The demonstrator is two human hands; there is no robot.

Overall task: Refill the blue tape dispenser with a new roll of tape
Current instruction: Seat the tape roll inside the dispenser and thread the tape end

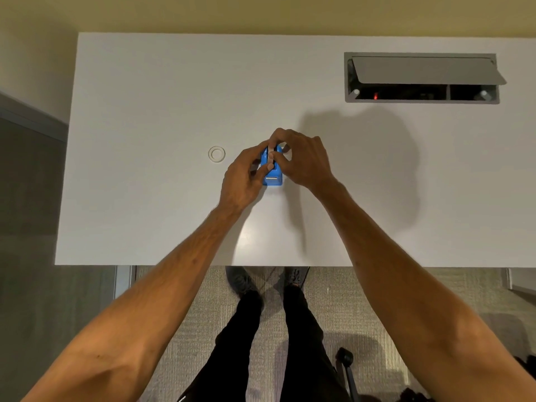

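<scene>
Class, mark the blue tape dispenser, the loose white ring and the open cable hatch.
blue tape dispenser (273, 179): head view, its near end.
white ring (216, 154): head view, its band.
cable hatch (423, 69): head view, its raised grey lid.

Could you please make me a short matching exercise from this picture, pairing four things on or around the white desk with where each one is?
Things:
1. blue tape dispenser
2. white ring
3. cable hatch
4. shoes

Places:
A. on the floor, below the desk's near edge
B. lying alone on the desk, left of the hands
C. far right part of the desk, flap open
D. between the left hand and the right hand

Pairs: 1-D, 2-B, 3-C, 4-A
</scene>
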